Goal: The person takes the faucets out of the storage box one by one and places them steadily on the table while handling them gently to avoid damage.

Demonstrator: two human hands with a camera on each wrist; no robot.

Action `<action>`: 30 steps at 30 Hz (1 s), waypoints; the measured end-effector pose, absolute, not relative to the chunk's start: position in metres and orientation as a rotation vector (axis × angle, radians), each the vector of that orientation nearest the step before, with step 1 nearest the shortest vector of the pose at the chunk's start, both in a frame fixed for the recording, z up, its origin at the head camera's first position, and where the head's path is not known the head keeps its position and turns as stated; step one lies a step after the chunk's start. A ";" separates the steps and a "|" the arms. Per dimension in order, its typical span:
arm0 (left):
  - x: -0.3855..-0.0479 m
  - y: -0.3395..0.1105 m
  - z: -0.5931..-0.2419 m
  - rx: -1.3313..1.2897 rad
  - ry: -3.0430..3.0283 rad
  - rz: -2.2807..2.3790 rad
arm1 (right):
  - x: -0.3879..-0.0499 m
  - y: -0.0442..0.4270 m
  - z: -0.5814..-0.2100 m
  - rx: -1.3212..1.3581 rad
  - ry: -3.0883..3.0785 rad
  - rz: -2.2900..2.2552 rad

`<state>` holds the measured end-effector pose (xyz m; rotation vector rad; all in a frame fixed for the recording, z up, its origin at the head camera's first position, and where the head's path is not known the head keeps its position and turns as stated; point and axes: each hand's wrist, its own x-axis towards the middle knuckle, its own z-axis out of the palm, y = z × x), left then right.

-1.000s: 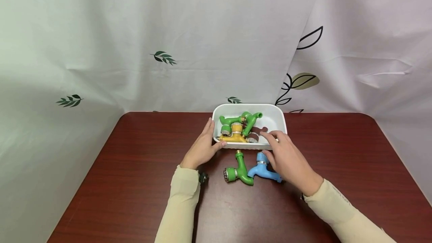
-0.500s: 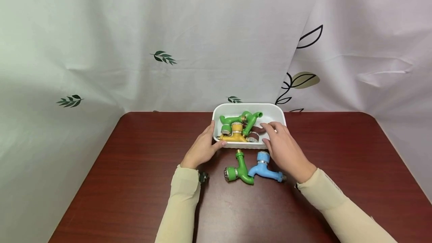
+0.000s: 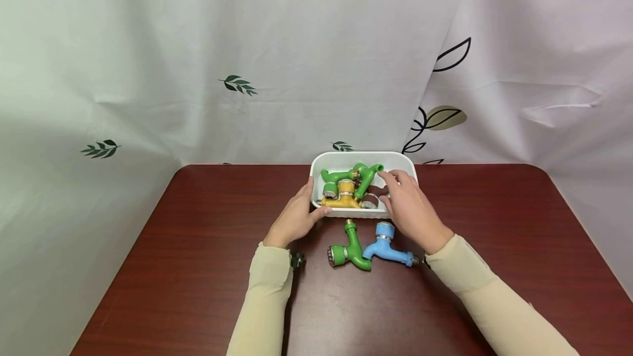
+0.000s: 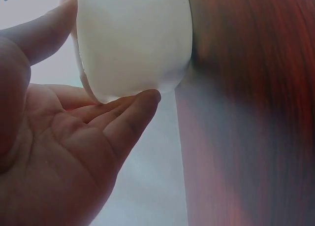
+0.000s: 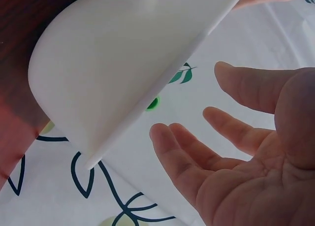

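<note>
A white plastic tray (image 3: pixel 403 161) stands near the table's back edge. My left hand (image 3: pixel 295 217) holds its left end, thumb at the near side and fingers along the end wall; the left wrist view shows them against the tray. Inside lie two green taps (image 3: pixel 367 181), a yellow tap (image 3: pixel 341 202) and a brown tap (image 3: pixel 371 198), partly hidden by my right hand. Over the tray's right part hovers my right hand (image 3: pixel 411 207), fingers loosely bent and apart, with nothing between them in the right wrist view.
In front of the tray, a green tap (image 3: pixel 353 251) and a blue tap (image 3: pixel 386 247) lie on the dark red table (image 3: pixel 198 262), their spouts close together. A pale curtain (image 3: pixel 296 59) with leaf prints hangs behind the table.
My right hand has moved left and away from me, from the tray's near right corner over its inside. The blue tap's threaded end has come into sight. My left hand stays put.
</note>
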<state>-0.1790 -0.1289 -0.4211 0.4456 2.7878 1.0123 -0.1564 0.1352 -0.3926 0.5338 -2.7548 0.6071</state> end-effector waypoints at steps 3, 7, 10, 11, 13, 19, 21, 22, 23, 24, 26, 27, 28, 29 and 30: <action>-0.178 -0.129 -0.421 0.447 2.786 1.016 | -0.160 0.134 -0.393 0.517 -2.770 0.619; -0.178 -0.129 -0.421 0.457 2.794 1.011 | -0.166 0.133 -0.395 0.509 -2.769 0.626; -0.178 -0.129 -0.420 0.457 2.798 1.002 | -0.170 0.132 -0.396 0.506 -2.769 0.621; -0.178 -0.129 -0.420 0.456 2.798 0.998 | -0.171 0.132 -0.396 0.501 -2.772 0.622; -0.179 -0.129 -0.421 0.451 2.797 0.993 | -0.173 0.132 -0.396 0.488 -2.785 0.623; -0.180 -0.129 -0.422 0.456 2.793 0.986 | -0.179 0.129 -0.396 0.446 -2.829 0.614; -0.179 -0.129 -0.421 0.449 2.791 0.984 | -0.181 0.128 -0.397 0.434 -2.840 0.612; -0.179 -0.129 -0.421 0.452 2.794 0.986 | -0.182 0.128 -0.397 0.431 -2.845 0.609; -0.179 -0.130 -0.421 0.454 2.797 0.986 | -0.183 0.127 -0.397 0.428 -2.850 0.611; -0.179 -0.130 -0.421 0.454 2.798 0.984 | -0.184 0.127 -0.398 0.423 -2.858 0.613; -0.179 -0.130 -0.420 0.455 2.798 0.981 | -0.185 0.126 -0.399 0.412 -2.876 0.616; -0.179 -0.130 -0.420 0.456 2.797 0.982 | -0.186 0.126 -0.399 0.408 -2.885 0.619; -0.179 -0.130 -0.421 0.460 2.797 0.985 | -0.187 0.125 -0.400 0.403 -2.894 0.623; -0.179 -0.130 -0.421 0.457 2.795 0.987 | -0.187 0.125 -0.400 0.398 -2.903 0.630; -0.179 -0.130 -0.421 0.456 2.793 0.989 | -0.188 0.124 -0.400 0.394 -2.911 0.633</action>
